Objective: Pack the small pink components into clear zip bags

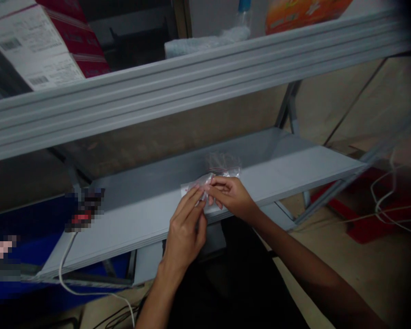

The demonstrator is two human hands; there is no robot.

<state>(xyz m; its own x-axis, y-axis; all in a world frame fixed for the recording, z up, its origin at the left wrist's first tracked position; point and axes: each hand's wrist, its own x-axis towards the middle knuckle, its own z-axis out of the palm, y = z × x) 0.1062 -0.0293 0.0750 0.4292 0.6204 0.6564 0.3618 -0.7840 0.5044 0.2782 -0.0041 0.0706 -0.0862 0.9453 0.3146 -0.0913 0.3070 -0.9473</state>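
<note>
A small clear plastic bag [222,165] with thin dark parts inside lies on the grey shelf [294,164]. My left hand [185,228] reaches up from below, its fingertips pinched on the bag's near edge. My right hand [231,196] comes in from the right, its fingers curled and pinching the same edge. Both hands meet over the front of the shelf. What the bag holds is too small to name.
A grey metal rail [157,96] crosses above the shelf, with a red and white box [51,41] and an orange package [301,13] on the level above. A white cable [68,274] hangs at the shelf's left. White wires [387,201] and a red object [370,228] lie on the floor at right.
</note>
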